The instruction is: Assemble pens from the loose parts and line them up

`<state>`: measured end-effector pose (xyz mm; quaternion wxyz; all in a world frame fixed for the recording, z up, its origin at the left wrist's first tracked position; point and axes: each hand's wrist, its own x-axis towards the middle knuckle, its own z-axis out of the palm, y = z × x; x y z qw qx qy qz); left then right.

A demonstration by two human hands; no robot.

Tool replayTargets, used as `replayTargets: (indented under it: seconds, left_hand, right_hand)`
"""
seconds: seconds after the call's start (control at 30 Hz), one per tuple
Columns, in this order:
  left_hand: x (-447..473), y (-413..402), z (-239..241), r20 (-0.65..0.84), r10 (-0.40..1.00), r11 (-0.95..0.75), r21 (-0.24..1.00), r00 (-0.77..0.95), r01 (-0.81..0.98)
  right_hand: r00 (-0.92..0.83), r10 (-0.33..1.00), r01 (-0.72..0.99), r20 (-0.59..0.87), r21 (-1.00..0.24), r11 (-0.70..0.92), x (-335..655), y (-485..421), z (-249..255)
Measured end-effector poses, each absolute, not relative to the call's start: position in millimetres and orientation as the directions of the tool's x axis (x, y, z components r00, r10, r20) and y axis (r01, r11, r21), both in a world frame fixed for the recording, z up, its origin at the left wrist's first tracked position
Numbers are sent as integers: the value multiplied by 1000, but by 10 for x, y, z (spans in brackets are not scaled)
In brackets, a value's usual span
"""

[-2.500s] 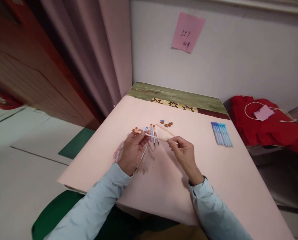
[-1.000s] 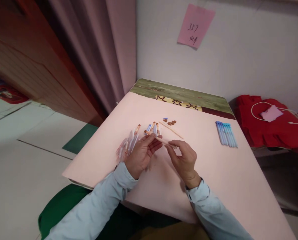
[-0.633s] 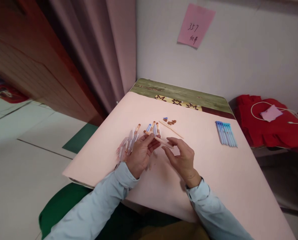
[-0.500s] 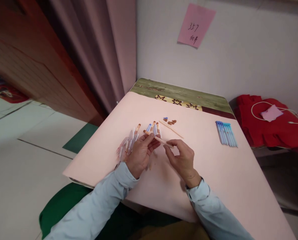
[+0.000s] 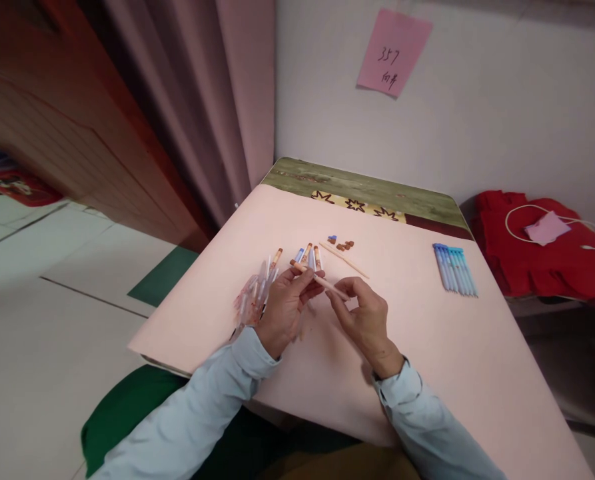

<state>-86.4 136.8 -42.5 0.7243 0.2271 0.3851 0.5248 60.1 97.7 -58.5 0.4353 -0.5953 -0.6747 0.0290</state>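
Note:
Between both hands is a slim pale pen, slanting down to the right, its brown end sticking out past the left fingers. My left hand is closed around its upper part. With thumb and fingertips, my right hand pinches the lower tip. Just beyond the hands lie several pen barrels with brown or blue ends. A loose pile of clear and pale pen parts sits by the left hand, partly hidden. Whether the held pen is one piece or two joined parts, I cannot tell.
Small brown pieces and a small blue piece lie behind two thin pale sticks. A row of blue pens rests at right on the pink-covered table. A red cloth lies beyond the right edge.
The pen's brown end shows more clearly beyond my left fingers. Both hands keep hold of the pen in nearly the same place. The view has shifted slightly.

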Motion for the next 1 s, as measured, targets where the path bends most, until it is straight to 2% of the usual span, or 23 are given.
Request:
replayTargets:
  seconds: [0.23,0.47,0.67,0.87,1.0]
  left_hand:
    - [-863,1381,-459,-322,935,346,726,150,-595]
    - [-876,1389,-422,-279,955,283,748,103,-600]
    - [-915,1423,-457,-313,947,283,692,77,-664]
    - [-941,1443,-451,-369,925,334,685,86,-648]
    - [-938,1430,-450,-352,935,312,740,53,-596]
  right_hand:
    - [40,806,833,591,-466,300,599,971,-566]
    - [129,737,754,663,-549,362,637,977,-523]
    - [80,671,700,738,-520,489,642,943,-436]
    - [136,656,720,743,-529,449,651,926,-444]
    - [134,643,720,754,-520,460,644,918,-456]
